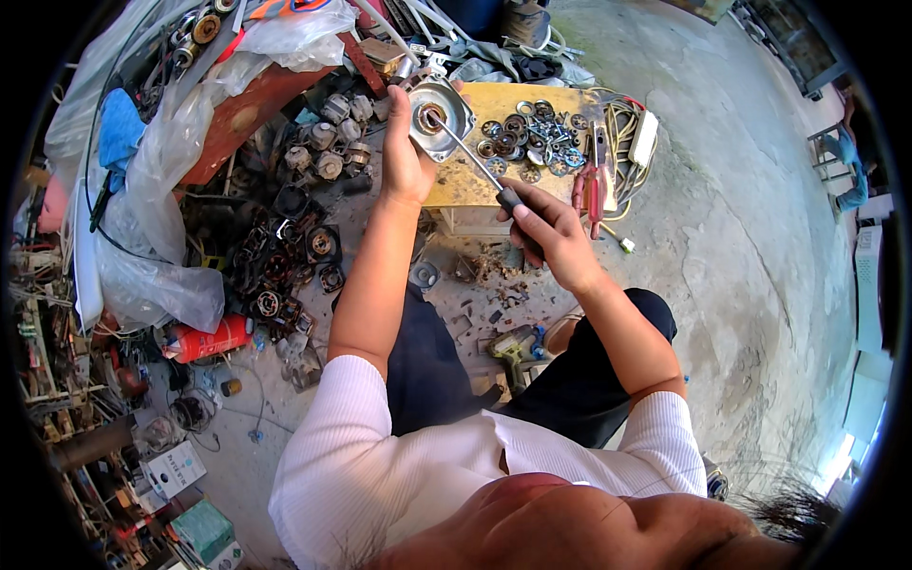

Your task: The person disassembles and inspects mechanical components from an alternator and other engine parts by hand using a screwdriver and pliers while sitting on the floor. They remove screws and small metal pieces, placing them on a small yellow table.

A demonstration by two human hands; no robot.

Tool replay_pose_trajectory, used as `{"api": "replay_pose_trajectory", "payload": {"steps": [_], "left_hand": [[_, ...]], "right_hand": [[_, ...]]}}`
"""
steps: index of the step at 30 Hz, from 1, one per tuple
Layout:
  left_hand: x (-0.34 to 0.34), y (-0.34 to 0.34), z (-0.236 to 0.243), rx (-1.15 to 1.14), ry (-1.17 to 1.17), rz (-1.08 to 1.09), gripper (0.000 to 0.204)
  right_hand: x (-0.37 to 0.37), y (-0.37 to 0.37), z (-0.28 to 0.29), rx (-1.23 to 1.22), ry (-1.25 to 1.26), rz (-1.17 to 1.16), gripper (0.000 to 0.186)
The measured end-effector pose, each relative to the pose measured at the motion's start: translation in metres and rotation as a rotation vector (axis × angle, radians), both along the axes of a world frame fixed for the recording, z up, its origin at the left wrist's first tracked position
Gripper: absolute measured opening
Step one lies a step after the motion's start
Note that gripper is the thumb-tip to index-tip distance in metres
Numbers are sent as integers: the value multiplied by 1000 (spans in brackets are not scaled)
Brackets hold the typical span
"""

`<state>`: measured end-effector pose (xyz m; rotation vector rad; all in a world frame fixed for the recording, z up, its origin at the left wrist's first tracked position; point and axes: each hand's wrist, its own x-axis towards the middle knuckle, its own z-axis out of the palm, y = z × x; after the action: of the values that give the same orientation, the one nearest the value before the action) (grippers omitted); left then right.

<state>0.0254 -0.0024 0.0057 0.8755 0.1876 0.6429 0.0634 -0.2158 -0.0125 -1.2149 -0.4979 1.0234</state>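
Observation:
My left hand [407, 157] is closed round the edge of a round metal motor end cover [456, 119], holding it up over the left end of a low yellow wooden bench [456, 190]. The cover's hollow side, with a ring in the middle, faces me. In my right hand [546, 228] is a screwdriver [483, 169], gripped by its dark handle. Its long shaft slants up and left, and the tip is in the cover's centre. Several small metal rings, bearings and washers [532, 138] lie in a heap on the bench beside the cover.
Red-handled tools [594, 190] and a white power strip [643, 136] with coiled cable lie at the bench's right end. Old motor parts [328, 142] pile up on the left. A green-yellow cordless drill [515, 353] rests on the floor between my legs, near scattered debris.

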Motion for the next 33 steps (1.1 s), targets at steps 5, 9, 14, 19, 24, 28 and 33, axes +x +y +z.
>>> {"api": "replay_pose_trajectory", "payload": {"steps": [5,9,14,19,24,28,33], "left_hand": [[-3,9,-5,90,-32,-37,67],[-4,11,-1,4,-166,-76,63],[-4,20,-5,-165,-237,-218,63],[-2,16,3,-135,-231,-223,58],[-2,21,-7,-173,-276,-286,52],[4,21,-14,-181,-291,-300,49],[9,11,-20,-137,-211,-150,46]], "right_hand": [[-1,8,2,153,570,117,44],[-1,6,2,378,949,311,52],[-8,12,10,348,766,294,53],[-10,15,12,312,663,268,56],[-13,17,11,305,641,262,56],[-13,16,8,291,661,245,55],[-14,19,4,229,577,207,52]]}}
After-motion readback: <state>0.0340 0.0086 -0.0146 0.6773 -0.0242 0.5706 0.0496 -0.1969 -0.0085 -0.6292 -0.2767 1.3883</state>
